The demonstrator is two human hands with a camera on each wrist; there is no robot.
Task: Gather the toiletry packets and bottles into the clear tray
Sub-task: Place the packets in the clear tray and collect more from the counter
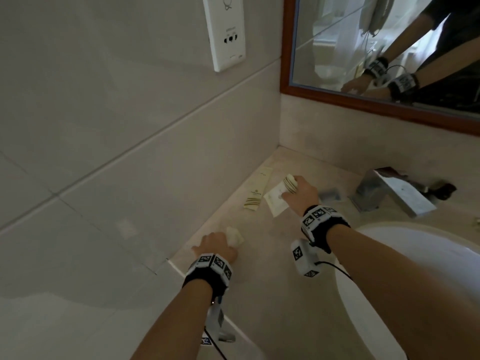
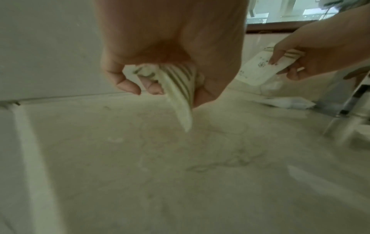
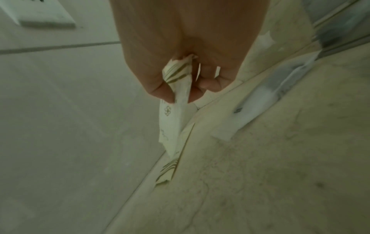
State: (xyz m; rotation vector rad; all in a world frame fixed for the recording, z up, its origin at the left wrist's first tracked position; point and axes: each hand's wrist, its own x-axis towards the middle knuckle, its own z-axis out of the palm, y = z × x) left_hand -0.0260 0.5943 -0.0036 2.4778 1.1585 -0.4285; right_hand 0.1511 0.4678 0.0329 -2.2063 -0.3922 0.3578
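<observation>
My left hand [image 1: 215, 245] hovers over the marble counter near the wall and grips a cream packet with olive stripes [image 2: 180, 88], its end poking down from the fingers [image 2: 128, 83]. My right hand [image 1: 298, 190], farther back, pinches another cream striped packet [image 1: 278, 198] that hangs from the thumb and fingers [image 3: 174, 114]. A long cream packet [image 1: 257, 190] lies flat on the counter by the wall, left of the right hand. A small clear wrapped packet [image 1: 330, 194] lies near the tap. No clear tray and no bottles are in view.
A chrome tap [image 1: 392, 196] stands at the back right, above a white basin [image 1: 415, 255]. A wood-framed mirror [image 1: 337, 97] hangs above it. A white socket plate [image 1: 223, 32] sits on the tiled wall to the left.
</observation>
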